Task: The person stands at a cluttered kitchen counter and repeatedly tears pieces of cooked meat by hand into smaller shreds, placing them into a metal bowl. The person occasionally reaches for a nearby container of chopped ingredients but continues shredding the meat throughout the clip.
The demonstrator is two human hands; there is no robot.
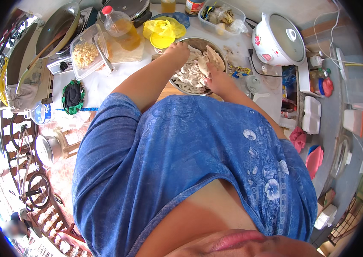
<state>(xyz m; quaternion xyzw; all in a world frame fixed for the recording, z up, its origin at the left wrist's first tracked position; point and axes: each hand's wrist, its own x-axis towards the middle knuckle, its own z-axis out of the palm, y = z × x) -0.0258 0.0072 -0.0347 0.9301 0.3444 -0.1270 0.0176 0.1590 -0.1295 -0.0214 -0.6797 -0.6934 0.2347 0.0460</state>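
A round metal bowl (pixel 222 51) on the table before me holds pale shredded meat (pixel 191 76), with larger unshredded pieces (pixel 214 59) at its right side. My left hand (pixel 178 53) is over the bowl's upper left rim, its fingers bent inward; whether it pinches a shred cannot be told. At the right side of the bowl, my right hand (pixel 216 77) has its fingers against a large pale piece of meat. Under the bowl part of a wooden board (pixel 168 92) shows. Just beyond my left hand stands a tub with a yellow lid (pixel 162 39) beside a yellow plastic bag (pixel 176 27).
Left of the bowl are an oil bottle (pixel 125 33), a clear container of crumbly food (pixel 85 56) and a wok (pixel 59 29) on a stove. A white rice cooker (pixel 277 40), its cord and a container of bags (pixel 221 19) stand to the right and back.
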